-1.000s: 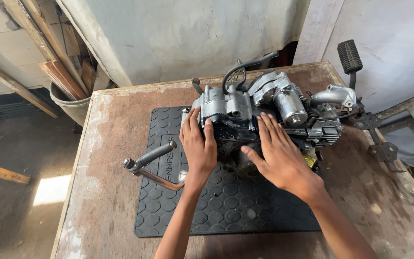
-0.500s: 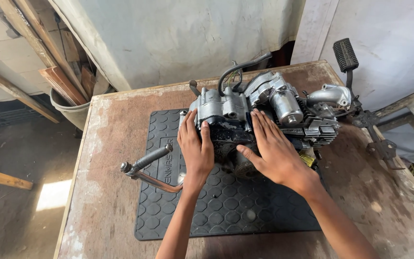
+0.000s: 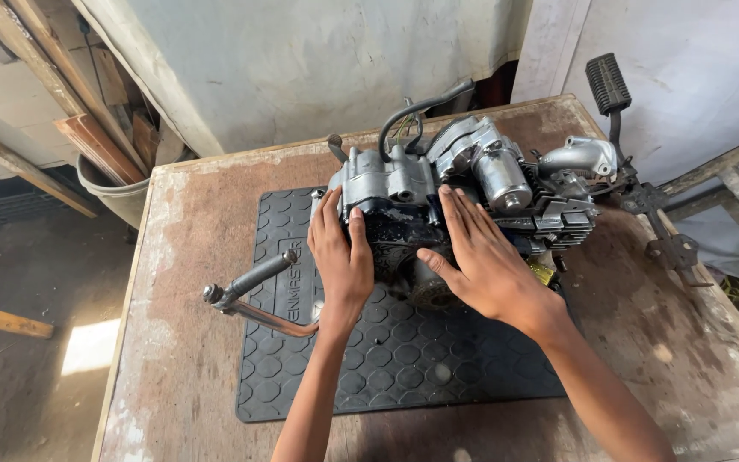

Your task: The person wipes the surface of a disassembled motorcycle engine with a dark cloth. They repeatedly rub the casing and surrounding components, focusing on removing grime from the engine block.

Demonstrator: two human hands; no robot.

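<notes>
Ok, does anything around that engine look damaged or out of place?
Nothing broken shows. The grimy grey metal motorcycle engine sits only partly on the black hexagon-patterned rubber mat, its right end over the worn wooden table. Left hand and right hand lie flat on it.

Kick lever [image 3: 254, 282] blocks the left; mat [image 3: 404, 368] front lies open.
</notes>
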